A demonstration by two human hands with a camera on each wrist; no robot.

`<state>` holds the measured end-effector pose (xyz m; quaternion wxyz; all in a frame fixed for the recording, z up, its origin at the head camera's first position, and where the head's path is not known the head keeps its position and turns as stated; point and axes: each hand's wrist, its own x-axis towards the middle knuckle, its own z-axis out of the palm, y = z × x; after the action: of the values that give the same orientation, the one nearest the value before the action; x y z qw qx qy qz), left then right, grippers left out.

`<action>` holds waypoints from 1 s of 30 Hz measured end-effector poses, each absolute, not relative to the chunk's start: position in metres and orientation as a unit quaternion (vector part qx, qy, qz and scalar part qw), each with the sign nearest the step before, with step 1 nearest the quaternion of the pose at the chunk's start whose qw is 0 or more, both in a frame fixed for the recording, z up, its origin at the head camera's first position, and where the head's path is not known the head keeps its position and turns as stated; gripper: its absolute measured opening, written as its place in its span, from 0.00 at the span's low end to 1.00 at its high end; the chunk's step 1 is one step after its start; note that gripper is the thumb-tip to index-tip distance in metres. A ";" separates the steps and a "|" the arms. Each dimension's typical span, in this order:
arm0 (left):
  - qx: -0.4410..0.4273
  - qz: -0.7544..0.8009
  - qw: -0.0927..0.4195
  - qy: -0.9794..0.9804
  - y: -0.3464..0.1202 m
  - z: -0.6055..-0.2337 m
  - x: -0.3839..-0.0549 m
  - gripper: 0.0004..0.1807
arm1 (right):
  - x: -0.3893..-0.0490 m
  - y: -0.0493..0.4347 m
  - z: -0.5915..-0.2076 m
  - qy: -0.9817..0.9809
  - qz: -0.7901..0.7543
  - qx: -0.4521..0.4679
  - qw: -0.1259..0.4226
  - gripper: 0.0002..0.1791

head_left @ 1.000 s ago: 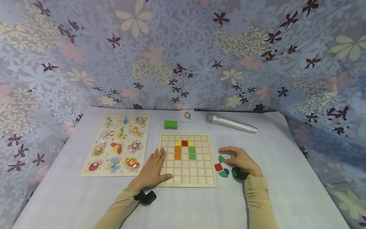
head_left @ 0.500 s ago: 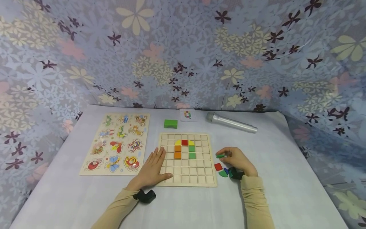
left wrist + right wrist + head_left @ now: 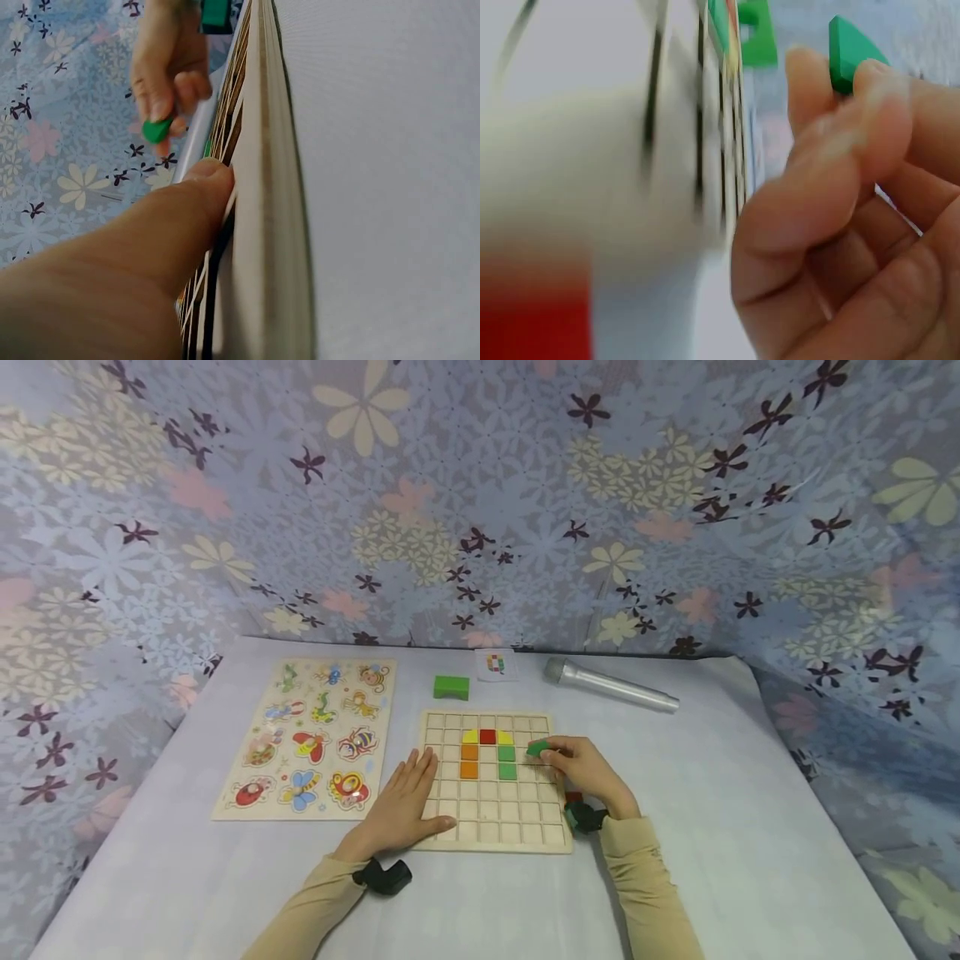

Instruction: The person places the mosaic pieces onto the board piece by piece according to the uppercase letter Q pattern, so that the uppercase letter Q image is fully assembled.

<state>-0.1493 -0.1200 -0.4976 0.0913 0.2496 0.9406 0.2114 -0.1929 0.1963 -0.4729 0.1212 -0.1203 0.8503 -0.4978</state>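
Note:
In the head view my left hand [image 3: 397,806] lies spread with straight fingers on the left side of the wooden grid board [image 3: 517,847]. Its thumb [image 3: 202,187] rests at the board's near edge in the left wrist view. My right hand [image 3: 591,774] pinches a green quarter-circle block [image 3: 851,56] between thumb and fingertips, held over the right columns of the grid. Set in the grid are a red square [image 3: 487,737], yellow quarter-circles [image 3: 470,737], orange squares [image 3: 468,769] and green squares [image 3: 507,771], forming an arch. Another red square [image 3: 573,797] shows partly behind the right wrist.
An insect picture puzzle [image 3: 307,743] lies left of the board. Behind the board are a green notched block [image 3: 452,687], a small pattern card [image 3: 496,665] and a silver microphone [image 3: 611,685]. A flowered cloth [image 3: 480,510] hangs behind the table.
My right hand has picked up the green quarter-circle from the loose pieces and carried it left over the board. My left hand has stayed in place.

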 end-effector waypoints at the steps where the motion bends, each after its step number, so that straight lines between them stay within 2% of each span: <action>1: 0.249 0.209 0.095 0.941 -0.120 -0.498 -0.149 0.53 | -0.194 0.189 -0.472 0.851 -0.495 -0.129 0.121 0.15; 11: 0.246 0.203 0.100 0.942 -0.117 -0.501 -0.150 0.54 | -0.196 0.131 -0.475 0.870 -0.438 -0.182 0.132 0.10; 19: 0.245 0.208 0.093 0.943 -0.118 -0.495 -0.150 0.53 | -0.194 0.118 -0.477 0.890 -0.377 -0.225 0.123 0.09; 30: 0.244 0.208 0.091 0.943 -0.119 -0.498 -0.149 0.53 | -0.185 0.106 -0.471 0.914 -0.332 -0.207 0.102 0.07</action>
<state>-0.1493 -0.1186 -0.4979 0.0911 0.2436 0.9430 0.2076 -0.1854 0.1065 -0.4709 0.1024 -0.2068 0.9145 -0.3324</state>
